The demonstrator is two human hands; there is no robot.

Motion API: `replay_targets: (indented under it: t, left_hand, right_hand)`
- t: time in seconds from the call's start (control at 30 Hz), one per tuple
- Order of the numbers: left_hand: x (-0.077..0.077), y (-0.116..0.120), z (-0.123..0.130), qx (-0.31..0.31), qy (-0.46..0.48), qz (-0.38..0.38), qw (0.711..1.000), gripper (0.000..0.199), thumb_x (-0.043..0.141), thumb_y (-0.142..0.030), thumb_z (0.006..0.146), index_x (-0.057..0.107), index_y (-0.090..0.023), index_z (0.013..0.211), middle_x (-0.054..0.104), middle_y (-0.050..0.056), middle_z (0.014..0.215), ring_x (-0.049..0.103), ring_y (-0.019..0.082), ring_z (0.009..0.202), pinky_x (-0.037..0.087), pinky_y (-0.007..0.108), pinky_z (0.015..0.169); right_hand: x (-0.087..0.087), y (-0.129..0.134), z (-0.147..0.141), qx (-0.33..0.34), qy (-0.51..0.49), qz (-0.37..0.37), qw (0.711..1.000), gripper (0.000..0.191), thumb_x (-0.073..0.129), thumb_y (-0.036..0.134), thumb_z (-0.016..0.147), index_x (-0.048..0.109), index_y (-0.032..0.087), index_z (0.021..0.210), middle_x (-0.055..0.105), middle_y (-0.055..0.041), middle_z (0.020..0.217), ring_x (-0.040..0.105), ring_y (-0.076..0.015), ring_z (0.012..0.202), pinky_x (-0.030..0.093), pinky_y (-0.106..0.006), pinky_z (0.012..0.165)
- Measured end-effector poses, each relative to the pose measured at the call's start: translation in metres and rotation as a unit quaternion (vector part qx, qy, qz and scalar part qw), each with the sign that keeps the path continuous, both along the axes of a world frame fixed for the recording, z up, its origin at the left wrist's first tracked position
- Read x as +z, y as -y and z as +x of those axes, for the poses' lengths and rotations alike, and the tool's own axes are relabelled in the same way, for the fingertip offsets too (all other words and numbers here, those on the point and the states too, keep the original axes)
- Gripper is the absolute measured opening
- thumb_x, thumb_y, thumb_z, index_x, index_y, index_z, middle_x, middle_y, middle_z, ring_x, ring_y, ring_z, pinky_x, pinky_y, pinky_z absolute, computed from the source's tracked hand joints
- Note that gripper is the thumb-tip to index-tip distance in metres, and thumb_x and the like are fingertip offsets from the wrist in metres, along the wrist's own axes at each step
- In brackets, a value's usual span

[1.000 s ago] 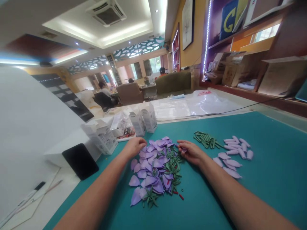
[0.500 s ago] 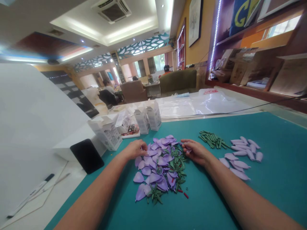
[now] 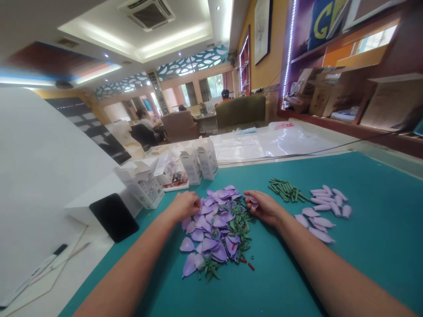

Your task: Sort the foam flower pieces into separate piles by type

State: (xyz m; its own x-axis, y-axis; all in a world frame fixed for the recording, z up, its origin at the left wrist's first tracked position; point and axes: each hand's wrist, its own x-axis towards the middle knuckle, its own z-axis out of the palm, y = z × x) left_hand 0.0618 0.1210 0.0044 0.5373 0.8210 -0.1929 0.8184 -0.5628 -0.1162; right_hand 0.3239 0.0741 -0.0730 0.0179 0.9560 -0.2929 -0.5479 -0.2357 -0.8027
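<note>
Dozens of thin, smooth lilac petals [image 3: 218, 221], cupped and pointed like small shells, lie heaped at the centre of the frame on a flat, matte teal mat [image 3: 271, 281]. Spiky green leaf pieces [image 3: 240, 224] tangle along the heap's right side, and a star-shaped green piece [image 3: 210, 266] sits at its lower edge. Small red rods [image 3: 251, 266] lie just below the heap, right of centre. Slim, straight green sticks [image 3: 288, 190] form a loose bundle right of centre, beside rounded, tapering lilac pods [image 3: 325, 200].

The right hand [image 3: 265, 208], its fingers bent inward, pinches a single lilac petal [image 3: 254, 201] at the heap's upper right. The left hand [image 3: 185, 205] is curled at the heap's upper left, its fingertips drawn in close by the petals; whether they grip one cannot be told.

Its fingertips are partly turned from view, and the right palm is mostly hidden. Both forearms run off the bottom of the frame. Overlapping petals cover much of the heap, and print on the white cartons [image 3: 208, 158] is too small to read.
</note>
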Motion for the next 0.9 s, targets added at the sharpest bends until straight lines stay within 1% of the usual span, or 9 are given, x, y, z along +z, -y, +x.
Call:
replay_targets:
  t: [0.13, 0.27, 0.4, 0.53, 0.73, 0.9]
  left_hand:
    - [-0.005, 0.003, 0.006, 0.019, -0.019, 0.011, 1.0, 0.024, 0.056, -0.034, 0.089, 0.061, -0.016, 0.104, 0.062, 0.007, 0.109, 0.059, 0.021, 0.099, 0.048, 0.043, 0.087]
    - [-0.01, 0.003, 0.007, 0.038, -0.026, 0.018, 0.999, 0.026, 0.055, -0.033, 0.089, 0.06, -0.016, 0.108, 0.061, 0.007, 0.112, 0.059, 0.021, 0.099, 0.049, 0.043, 0.086]
    - [-0.009, 0.002, 0.005, 0.058, -0.032, 0.015, 0.998, 0.027, 0.056, -0.033, 0.089, 0.059, -0.016, 0.109, 0.06, 0.007, 0.113, 0.059, 0.021, 0.099, 0.049, 0.043, 0.086]
    - [-0.009, 0.001, 0.004, 0.073, -0.037, 0.0, 0.997, 0.028, 0.056, -0.033, 0.089, 0.058, -0.016, 0.111, 0.06, 0.008, 0.113, 0.06, 0.021, 0.098, 0.05, 0.042, 0.084]
    - [-0.015, -0.003, 0.0, 0.095, -0.017, -0.014, 0.995, 0.028, 0.055, -0.032, 0.09, 0.057, -0.016, 0.113, 0.06, 0.008, 0.114, 0.06, 0.02, 0.097, 0.051, 0.041, 0.083]
    - [-0.021, -0.002, -0.002, 0.112, 0.01, 0.001, 0.994, 0.029, 0.055, -0.032, 0.09, 0.057, -0.016, 0.113, 0.06, 0.008, 0.113, 0.061, 0.02, 0.096, 0.052, 0.04, 0.082]
  right_hand:
    - [0.0, 0.0, 0.001, 0.004, 0.003, -0.004, 1.0, 0.002, 0.063, 0.02, 0.076, 0.062, 0.018, 0.078, 0.059, 0.0015, 0.058, 0.052, -0.0085, 0.044, 0.037, -0.015, 0.035]
    - [0.0, 0.0, 0.0, 0.0, 0.016, -0.002, 1.0, 0.003, 0.061, 0.021, 0.078, 0.062, 0.018, 0.079, 0.059, 0.0019, 0.058, 0.052, -0.0081, 0.044, 0.037, -0.015, 0.035]
    - [0.0, 0.0, -0.001, -0.007, 0.019, 0.001, 1.0, 0.004, 0.06, 0.02, 0.079, 0.062, 0.018, 0.079, 0.058, 0.0017, 0.057, 0.051, -0.0083, 0.044, 0.036, -0.015, 0.034]
    - [-0.002, -0.001, -0.001, -0.001, 0.02, 0.004, 1.0, 0.004, 0.06, 0.022, 0.079, 0.062, 0.019, 0.079, 0.058, 0.0019, 0.058, 0.051, -0.0081, 0.045, 0.036, -0.014, 0.034]
    - [-0.002, -0.001, -0.001, -0.001, 0.026, 0.011, 1.0, 0.004, 0.062, 0.022, 0.078, 0.061, 0.019, 0.079, 0.058, 0.0016, 0.06, 0.051, -0.0083, 0.045, 0.036, -0.015, 0.035]
    - [-0.003, -0.001, 0.0, 0.005, 0.028, 0.016, 0.999, 0.004, 0.063, 0.023, 0.077, 0.061, 0.02, 0.078, 0.058, 0.0015, 0.06, 0.051, -0.0092, 0.046, 0.037, -0.016, 0.035]
